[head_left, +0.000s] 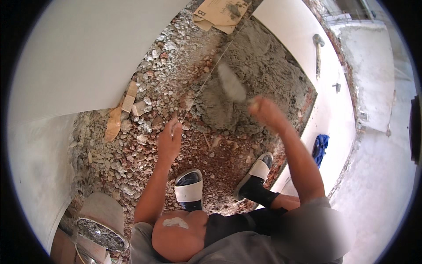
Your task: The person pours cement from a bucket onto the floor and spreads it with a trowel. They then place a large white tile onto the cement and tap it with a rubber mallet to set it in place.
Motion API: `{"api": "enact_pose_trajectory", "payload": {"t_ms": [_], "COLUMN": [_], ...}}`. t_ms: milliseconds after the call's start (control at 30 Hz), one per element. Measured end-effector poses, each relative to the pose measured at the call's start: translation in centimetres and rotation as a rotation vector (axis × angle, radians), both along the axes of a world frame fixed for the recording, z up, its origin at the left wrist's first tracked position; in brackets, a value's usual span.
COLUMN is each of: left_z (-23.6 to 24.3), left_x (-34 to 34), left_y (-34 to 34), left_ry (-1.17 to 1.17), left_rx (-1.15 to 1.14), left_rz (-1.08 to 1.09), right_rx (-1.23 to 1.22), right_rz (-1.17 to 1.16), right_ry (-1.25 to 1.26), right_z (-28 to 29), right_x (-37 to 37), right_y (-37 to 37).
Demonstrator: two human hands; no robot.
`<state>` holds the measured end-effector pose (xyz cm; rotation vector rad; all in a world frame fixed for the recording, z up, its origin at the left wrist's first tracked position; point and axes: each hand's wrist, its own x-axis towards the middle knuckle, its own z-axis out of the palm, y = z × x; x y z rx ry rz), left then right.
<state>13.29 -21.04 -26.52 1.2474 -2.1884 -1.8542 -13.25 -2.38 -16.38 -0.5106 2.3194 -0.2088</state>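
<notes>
My right hand (pixel 263 110) grips the handle of a trowel (pixel 232 83), whose grey blade is blurred with motion over a patch of wet grey mortar (pixel 259 70). My left hand (pixel 170 140) pinches a thin taut string (pixel 206 77) that runs diagonally up over the rubble toward the cardboard. I squat on the rubble in black-and-white sandals (pixel 189 187), knees bent below me.
Large white tiles lie at left (pixel 88 53) and right (pixel 334 119) of the rubble bed (pixel 149 145). A hammer (pixel 318 48) and a blue cloth (pixel 321 147) rest on the right tile. Cardboard (pixel 222 13) lies at top; a bucket of mortar (pixel 99 229) sits lower left.
</notes>
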Motion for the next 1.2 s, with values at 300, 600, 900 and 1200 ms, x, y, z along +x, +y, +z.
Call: {"api": "enact_pose_trajectory", "payload": {"t_ms": [300,600,900,1200], "left_z": [-0.5,2.8,4.0,9.1], "left_x": [-0.1,-0.2,8.2,12.7], "left_y": [-0.4,-0.7,-1.4,3.5], "left_ry": [0.0,-0.102,-0.193,-0.564], "left_rx": [0.068,-0.14,-0.349,-0.385], "left_rz": [0.038,0.08,0.254,0.224], "right_rx": [0.286,0.451,0.256,0.069], "right_rz": [0.403,0.127,-0.006,-0.128], "right_ry": [0.22,0.44,0.334,0.116], "right_z": [1.7,3.1,2.9,3.5], "right_x": [5.1,-10.2,-16.0,-18.2], "right_y": [6.8,17.5,20.0,30.0]}}
